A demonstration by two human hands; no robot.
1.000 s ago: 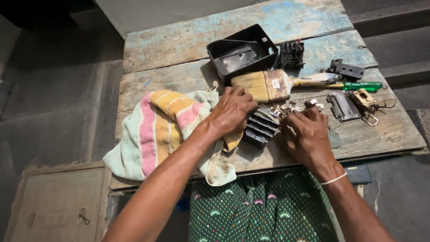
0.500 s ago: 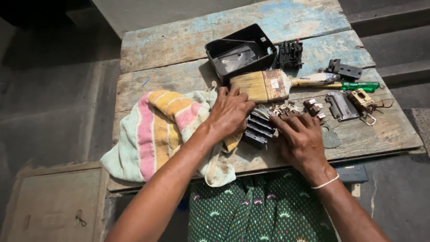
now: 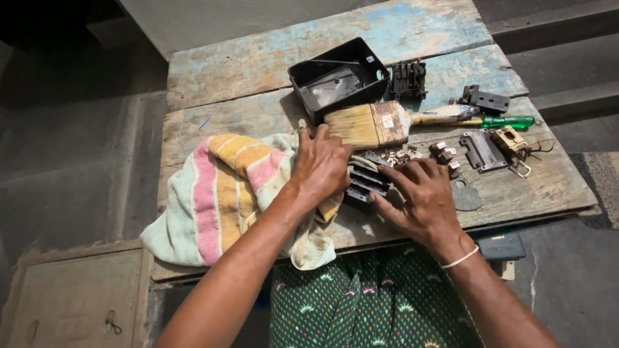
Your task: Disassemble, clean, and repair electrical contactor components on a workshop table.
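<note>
A soft, rumpled towel [image 3: 219,193], striped pink, orange and pale green, drapes over the left part of the worn wooden tabletop [image 3: 245,71] and hangs off its near edge; the planks are rough, with patches of flaking blue paint. The left hand [image 3: 320,164] lies palm down, fingers loosely spread, across the towel's right side, its fingertips close to the bristles of a wide paintbrush [image 3: 380,124] with a rusty metal ferrule and pale wooden handle. Just right of that hand, near the middle of the near edge, sits a dark, ribbed plastic block [image 3: 364,180], slatted like a stack of fins. It lies between the two hands, the left touching its left end. The right hand [image 3: 419,196] rests flat on its right side, fingers spread and partly curled; whether it grips the block cannot be told. Behind the hands a black rectangular plastic tray [image 3: 338,77] stands toward the far edge. Small metal bits [image 3: 394,154] are scattered beside the brush. Further right lie a grey metal plate [image 3: 478,151], a tan switch part [image 3: 510,140] and a green-handled screwdriver [image 3: 506,121] toward the right edge.
</note>
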